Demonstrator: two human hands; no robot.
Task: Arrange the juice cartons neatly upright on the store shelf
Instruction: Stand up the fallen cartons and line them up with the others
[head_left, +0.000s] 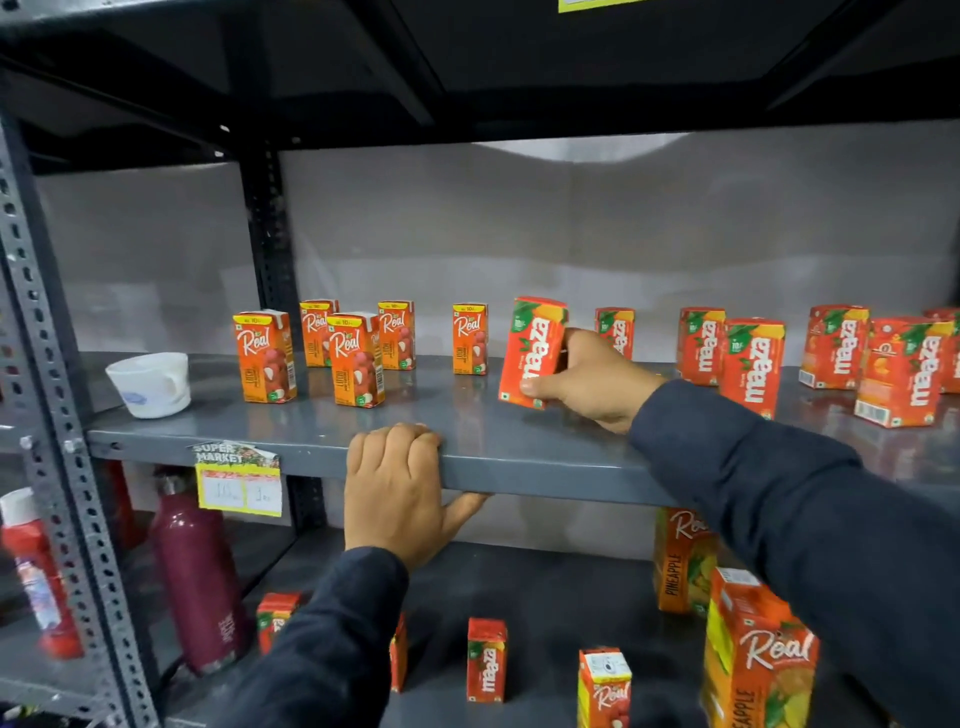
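Head view: right hand (592, 382) grips a tilted red-orange Maaza juice carton (532, 351), seemingly to stand it straight, while left hand (397, 486) clasps the grey metal shelf (311, 447) edge, likely for balance.

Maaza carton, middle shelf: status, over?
Right hand gripping Maaza carton, tilted, base on shelf. Left hand braced on shelf edge. Path clear; nearest Real carton stands apart.
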